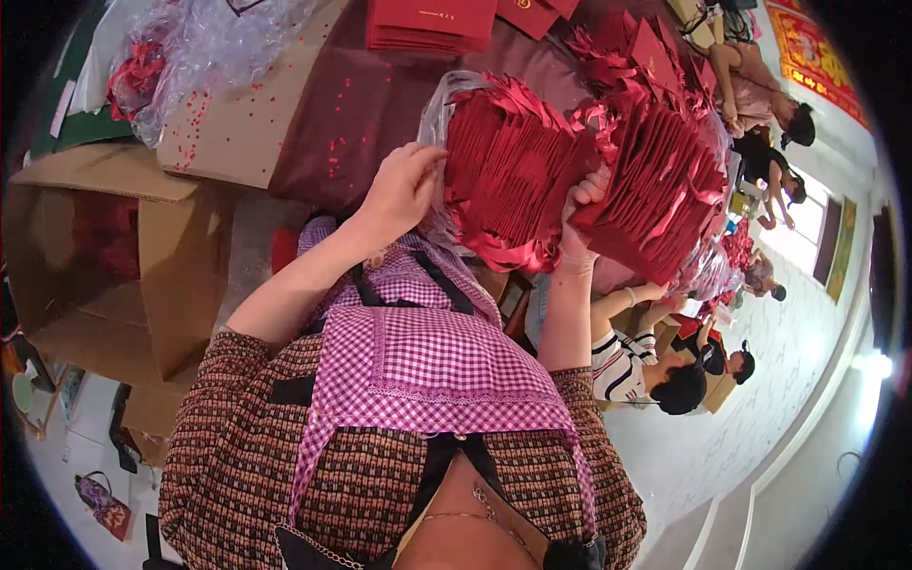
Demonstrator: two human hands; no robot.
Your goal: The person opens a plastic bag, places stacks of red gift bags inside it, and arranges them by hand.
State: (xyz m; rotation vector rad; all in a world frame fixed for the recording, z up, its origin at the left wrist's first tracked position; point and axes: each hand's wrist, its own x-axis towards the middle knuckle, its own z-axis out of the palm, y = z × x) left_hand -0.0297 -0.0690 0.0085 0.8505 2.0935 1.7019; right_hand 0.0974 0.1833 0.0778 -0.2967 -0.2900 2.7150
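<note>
A thick row of red folded paper pieces with ribbon ends [513,176] stands on edge in front of me, partly inside a clear plastic bag [446,95]. My left hand [404,185] is at the bag's left side, its thumb and fingers pinched on the plastic. My right hand [581,209] reaches up between this row and a second row of red ribboned pieces [660,176] on the right. Its fingers are curled closed against the edge of the first row; what they grip is hidden.
Flat red folders [432,21] lie stacked on the dark red tabletop [332,123]. Crumpled clear plastic [228,43] is at the far left, near scattered red bits. An open cardboard box [95,256] stands at my left. Co-workers sit along the right, one in a striped top [622,366].
</note>
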